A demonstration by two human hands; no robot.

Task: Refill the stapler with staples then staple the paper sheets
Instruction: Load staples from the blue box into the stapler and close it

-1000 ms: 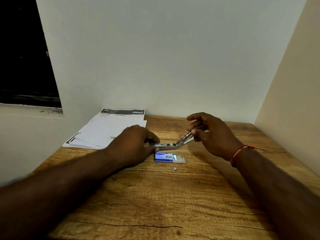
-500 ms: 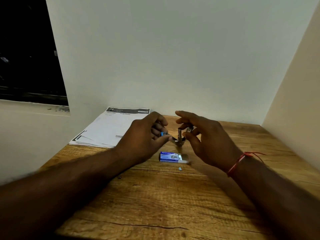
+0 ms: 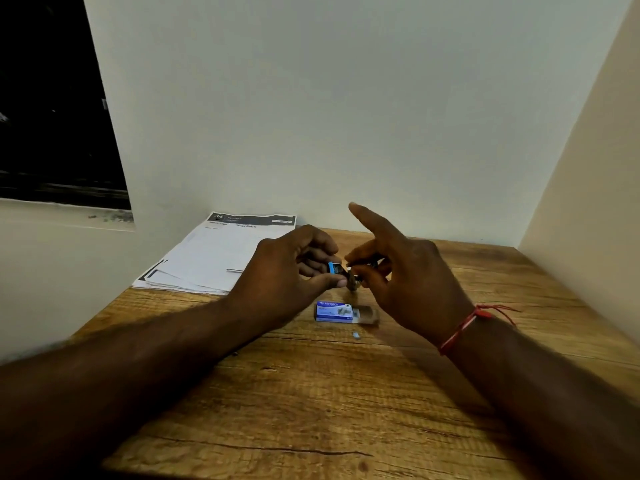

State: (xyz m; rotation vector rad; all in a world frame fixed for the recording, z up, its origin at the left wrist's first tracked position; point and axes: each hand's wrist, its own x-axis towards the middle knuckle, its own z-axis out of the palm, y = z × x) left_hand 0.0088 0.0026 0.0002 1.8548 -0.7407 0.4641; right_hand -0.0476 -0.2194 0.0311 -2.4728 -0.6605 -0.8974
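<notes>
HANDS AT WORK: A small stapler (image 3: pixel 335 268), blue at one end and bare metal at the other, is held just above the wooden counter (image 3: pixel 311 393), toward the middle of its far edge. The left hand (image 3: pixel 287 271) curls fingers and thumb round the blue end. The right hand (image 3: pixel 412 282) pinches the metal end between thumb and lower fingers, its index finger pointing up, clear of the tool. The hands cover most of the stapler, so whether it is open or closed cannot be told. Nearer the person, a blue box of staples (image 3: pixel 332 311) lies flat on the counter, its inner tray slid partly out toward the right edge. A tiny pale scrap (image 3: pixel 356 336) lies just in front of it. A fanned stack of paper sheets (image 3: pixel 211 258) fills the far left corner against the wall, a short metal strip (image 3: pixel 237 270) resting on top. A red thread (image 3: pixel 464 325) circles the right wrist.
</notes>
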